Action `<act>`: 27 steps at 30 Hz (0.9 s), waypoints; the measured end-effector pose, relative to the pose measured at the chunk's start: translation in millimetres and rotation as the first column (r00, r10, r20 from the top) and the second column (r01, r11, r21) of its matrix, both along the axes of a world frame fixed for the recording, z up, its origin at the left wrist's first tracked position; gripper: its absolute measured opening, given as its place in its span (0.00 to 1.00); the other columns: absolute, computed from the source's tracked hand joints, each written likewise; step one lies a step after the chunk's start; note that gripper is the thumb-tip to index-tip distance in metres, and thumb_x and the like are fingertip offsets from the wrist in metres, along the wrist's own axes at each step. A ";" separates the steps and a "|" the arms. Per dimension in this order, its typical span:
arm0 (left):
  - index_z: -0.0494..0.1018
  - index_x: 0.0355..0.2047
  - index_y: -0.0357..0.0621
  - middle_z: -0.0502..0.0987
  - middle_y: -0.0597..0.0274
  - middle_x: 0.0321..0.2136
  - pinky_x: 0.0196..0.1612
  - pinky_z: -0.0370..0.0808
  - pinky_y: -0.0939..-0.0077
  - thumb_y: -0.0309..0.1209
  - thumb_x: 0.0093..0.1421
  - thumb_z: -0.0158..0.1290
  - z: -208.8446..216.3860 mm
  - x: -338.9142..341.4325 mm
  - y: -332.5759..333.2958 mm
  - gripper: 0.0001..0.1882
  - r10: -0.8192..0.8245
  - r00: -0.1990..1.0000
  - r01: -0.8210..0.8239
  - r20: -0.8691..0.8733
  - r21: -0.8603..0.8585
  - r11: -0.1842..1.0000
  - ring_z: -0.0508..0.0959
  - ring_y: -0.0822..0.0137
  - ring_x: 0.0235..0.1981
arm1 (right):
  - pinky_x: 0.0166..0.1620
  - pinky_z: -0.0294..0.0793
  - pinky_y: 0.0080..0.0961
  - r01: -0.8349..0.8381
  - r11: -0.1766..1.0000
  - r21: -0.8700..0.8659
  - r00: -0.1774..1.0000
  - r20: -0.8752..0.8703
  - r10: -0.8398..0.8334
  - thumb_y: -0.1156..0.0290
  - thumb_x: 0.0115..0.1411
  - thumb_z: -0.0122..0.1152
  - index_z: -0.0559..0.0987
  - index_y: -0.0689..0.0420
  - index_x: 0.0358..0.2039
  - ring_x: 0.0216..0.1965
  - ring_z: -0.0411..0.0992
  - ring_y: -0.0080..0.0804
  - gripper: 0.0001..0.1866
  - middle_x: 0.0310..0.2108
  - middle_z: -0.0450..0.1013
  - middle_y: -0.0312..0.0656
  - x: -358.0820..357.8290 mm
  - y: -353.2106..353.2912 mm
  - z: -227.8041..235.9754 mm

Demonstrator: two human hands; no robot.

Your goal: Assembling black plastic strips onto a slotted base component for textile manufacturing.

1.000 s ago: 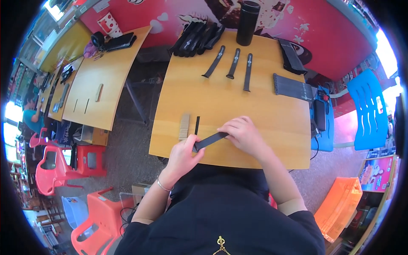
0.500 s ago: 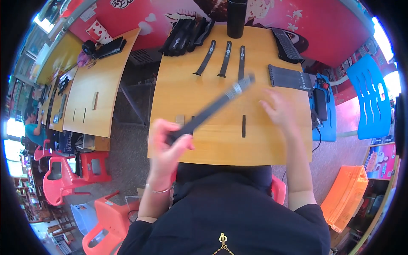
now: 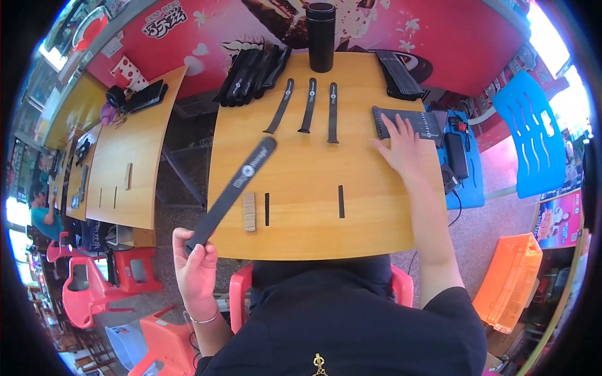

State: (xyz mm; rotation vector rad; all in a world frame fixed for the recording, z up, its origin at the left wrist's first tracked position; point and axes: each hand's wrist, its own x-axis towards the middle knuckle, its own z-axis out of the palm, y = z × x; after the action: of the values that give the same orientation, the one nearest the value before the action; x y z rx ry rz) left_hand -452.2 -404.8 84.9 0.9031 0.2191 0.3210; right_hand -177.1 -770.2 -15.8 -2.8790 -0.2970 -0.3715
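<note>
My left hand (image 3: 196, 272) is closed on one end of a long flat black strap (image 3: 227, 195) with pale printing. The strap slants up and right, its rounded far end over the table. My right hand (image 3: 403, 151) has its fingers spread, reaching over the near-left part of a set of black straps (image 3: 427, 125) lying side by side at the table's right edge; whether the fingertips touch them I cannot tell. Three similar straps, a left one (image 3: 280, 108), a middle one (image 3: 309, 105) and a right one (image 3: 333, 114), lie apart in the middle of the table.
At the wooden table's (image 3: 301, 241) back are a heap of black straps (image 3: 251, 75), a black bottle (image 3: 321, 37) and another strap bundle (image 3: 399, 75). Nearer me are a small brown block (image 3: 249, 212) and two thin black strips (image 3: 341, 202). Blue chairs (image 3: 533, 135) stand right.
My left hand has swung the strap left and toward me, beyond the table's near-left edge. My right hand has reached forward to the set of straps at the right. The head view has shifted slightly.
</note>
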 end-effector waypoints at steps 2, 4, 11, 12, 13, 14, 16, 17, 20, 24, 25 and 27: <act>0.61 0.41 0.44 0.74 0.55 0.33 0.34 0.73 0.81 0.18 0.58 0.48 -1.1 5.6 -5.4 0.13 -0.031 0.999 0.029 -0.041 -0.052 0.998 0.76 0.70 0.32 | 0.59 0.48 0.62 0.068 0.997 -0.038 0.997 -0.022 -0.069 0.46 0.55 0.54 0.62 0.42 0.59 0.63 0.50 0.54 0.33 0.61 0.55 0.52 8.0 1.2 -9.7; 0.61 0.41 0.44 0.74 0.55 0.33 0.34 0.73 0.81 0.19 0.59 0.48 -1.7 11.7 -10.4 0.12 -0.062 0.997 0.057 -0.053 -0.101 0.993 0.76 0.70 0.32 | 0.58 0.47 0.66 0.137 0.988 -0.075 0.989 -0.043 -0.140 0.44 0.56 0.52 0.61 0.39 0.60 0.63 0.49 0.55 0.33 0.62 0.54 0.52 11.6 -1.5 -17.8; 0.63 0.40 0.43 0.76 0.51 0.36 0.34 0.74 0.79 0.27 0.62 0.46 -11.8 26.3 -26.1 0.07 -0.119 0.992 0.127 0.044 -0.293 0.948 0.79 0.62 0.35 | 0.57 0.47 0.67 0.182 0.977 -0.110 0.982 -0.027 -0.185 0.45 0.58 0.50 0.62 0.39 0.59 0.63 0.48 0.56 0.30 0.62 0.53 0.52 20.1 -14.8 -22.1; 0.63 0.40 0.43 0.76 0.50 0.36 0.34 0.74 0.79 0.29 0.63 0.45 -11.5 29.2 -30.2 0.07 -0.137 0.989 0.148 0.056 -0.341 0.929 0.79 0.60 0.35 | 0.57 0.46 0.67 0.176 0.978 -0.111 0.983 -0.034 -0.180 0.45 0.58 0.49 0.63 0.39 0.59 0.63 0.48 0.56 0.30 0.62 0.52 0.52 19.9 -13.6 -22.3; 0.64 0.39 0.42 0.76 0.50 0.35 0.34 0.74 0.78 0.31 0.64 0.44 -11.2 31.7 -34.1 0.07 -0.153 0.986 0.168 0.069 -0.386 0.907 0.79 0.59 0.36 | 0.57 0.46 0.67 0.162 0.980 -0.111 0.985 -0.032 -0.167 0.45 0.58 0.49 0.63 0.39 0.59 0.63 0.48 0.56 0.30 0.62 0.52 0.52 18.5 -15.0 -22.9; 0.64 0.40 0.42 0.75 0.47 0.36 0.36 0.75 0.77 0.34 0.65 0.42 -11.9 33.7 -37.0 0.09 -0.181 0.979 0.202 0.088 -0.433 0.879 0.78 0.57 0.36 | 0.57 0.46 0.67 0.166 0.979 -0.115 0.985 -0.035 -0.171 0.45 0.58 0.49 0.62 0.39 0.60 0.64 0.48 0.56 0.30 0.63 0.52 0.52 16.4 -16.8 -22.3; 0.64 0.40 0.42 0.75 0.45 0.37 0.38 0.76 0.76 0.34 0.65 0.42 -15.4 37.3 -40.3 0.09 -0.189 0.977 0.212 0.096 -0.431 0.877 0.78 0.57 0.37 | 0.58 0.45 0.66 0.176 0.976 -0.128 0.981 -0.057 -0.184 0.45 0.58 0.49 0.62 0.39 0.60 0.64 0.48 0.53 0.30 0.63 0.52 0.51 15.2 -16.5 -19.0; 0.65 0.40 0.42 0.74 0.43 0.38 0.40 0.76 0.75 0.34 0.66 0.42 -17.5 37.9 -41.1 0.09 -0.217 0.971 0.239 0.101 -0.430 0.871 0.78 0.56 0.38 | 0.58 0.45 0.66 0.162 0.978 -0.128 0.984 -0.059 -0.170 0.45 0.58 0.49 0.62 0.39 0.60 0.64 0.48 0.53 0.30 0.63 0.52 0.51 15.3 -18.2 -16.8; 0.66 0.41 0.42 0.71 0.39 0.43 0.47 0.76 0.73 0.31 0.65 0.43 -17.2 44.1 -51.6 0.08 -0.254 0.958 0.287 0.134 -0.447 0.847 0.75 0.54 0.45 | 0.61 0.48 0.55 0.192 0.981 -0.040 0.980 -0.050 -0.193 0.51 0.57 0.54 0.64 0.45 0.58 0.63 0.50 0.48 0.30 0.62 0.54 0.50 10.3 -17.6 -8.6; 0.66 0.43 0.44 0.68 0.42 0.49 0.52 0.73 0.70 0.27 0.64 0.45 -29.5 55.0 -69.1 0.08 -0.256 0.950 0.312 0.181 -0.465 0.828 0.70 0.53 0.52 | 0.53 0.63 0.35 -0.271 0.788 0.553 0.962 0.185 0.200 0.65 0.52 0.64 0.74 0.54 0.46 0.51 0.64 0.44 0.20 0.48 0.68 0.45 -36.1 25.6 41.1; 0.66 0.43 0.44 0.67 0.44 0.50 0.53 0.72 0.69 0.27 0.63 0.46 -33.1 56.2 -74.3 0.08 -0.244 0.951 0.307 0.191 -0.466 0.830 0.70 0.53 0.52 | 0.49 0.68 0.30 -0.334 0.670 0.663 0.940 0.178 0.292 0.69 0.49 0.67 0.76 0.55 0.41 0.46 0.68 0.41 0.17 0.42 0.71 0.43 -63.8 53.2 63.6; 0.66 0.42 0.45 0.68 0.49 0.50 0.53 0.71 0.67 0.25 0.62 0.47 -29.2 63.8 -84.2 0.07 -0.252 0.953 0.304 0.170 -0.494 0.815 0.70 0.55 0.53 | 0.41 0.72 0.28 -0.617 0.571 0.541 0.786 0.380 0.488 0.71 0.44 0.70 0.78 0.54 0.35 0.37 0.71 0.36 0.16 0.34 0.73 0.39 -110.7 91.7 94.8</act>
State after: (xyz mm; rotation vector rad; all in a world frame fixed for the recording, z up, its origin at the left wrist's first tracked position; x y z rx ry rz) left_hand -388.4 -489.0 55.7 0.3723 0.0708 0.0217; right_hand -287.9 -678.4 79.0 -1.9240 -0.8949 -0.5004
